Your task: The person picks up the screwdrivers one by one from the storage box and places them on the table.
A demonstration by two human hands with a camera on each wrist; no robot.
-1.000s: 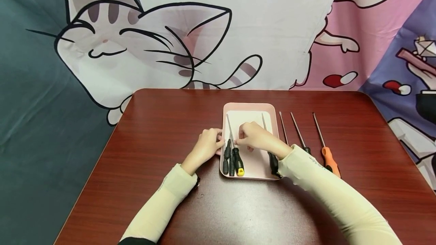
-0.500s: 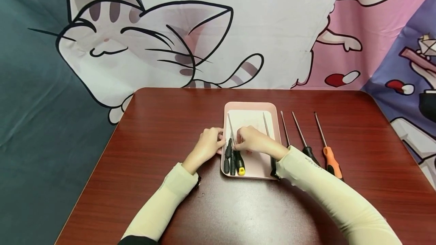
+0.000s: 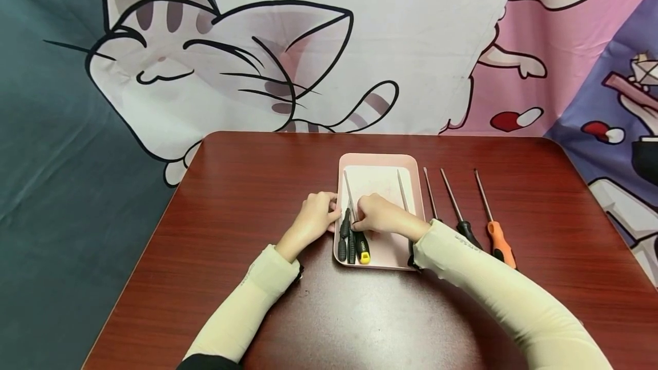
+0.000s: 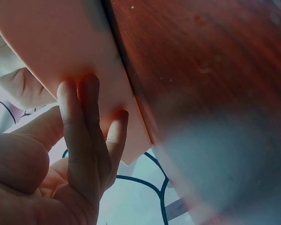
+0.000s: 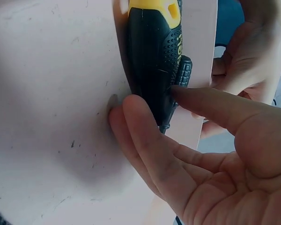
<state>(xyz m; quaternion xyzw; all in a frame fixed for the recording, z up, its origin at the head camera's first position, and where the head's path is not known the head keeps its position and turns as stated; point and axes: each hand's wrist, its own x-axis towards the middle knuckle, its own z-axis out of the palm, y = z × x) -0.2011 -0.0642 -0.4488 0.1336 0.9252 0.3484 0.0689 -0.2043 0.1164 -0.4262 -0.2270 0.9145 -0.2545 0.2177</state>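
Beside a pink tray [image 3: 379, 160], my left hand [image 3: 312, 214] holds its left rim. Several of its fingers press along the outer wall in the left wrist view, with the thumb up at the rim. Inside the tray my right hand [image 3: 382, 214] pinches a screwdriver [image 5: 150, 56] with a black and yellow handle, thumb and fingers on either side near the shaft end. To its left lie two slimmer black screwdrivers, one with a dark handle [image 3: 342, 247] nearest the wall. Another screwdriver [image 3: 402, 187] lies at the tray's right side, its handle mostly behind my right wrist.
Right of the tray three screwdrivers lie on the brown table [image 3: 257, 176]: one with a slim shaft [image 3: 430, 196] partly hidden by my sleeve, a black-handled one [image 3: 466, 234] and an orange-handled one [image 3: 498, 240]. A cat-printed cloth [image 3: 432, 44] hangs behind the table.
My right hand has come slightly left and nearer to me, its fingers passing from beside the shaft to the black and yellow screwdriver's handle. My left hand stays at the tray rim.
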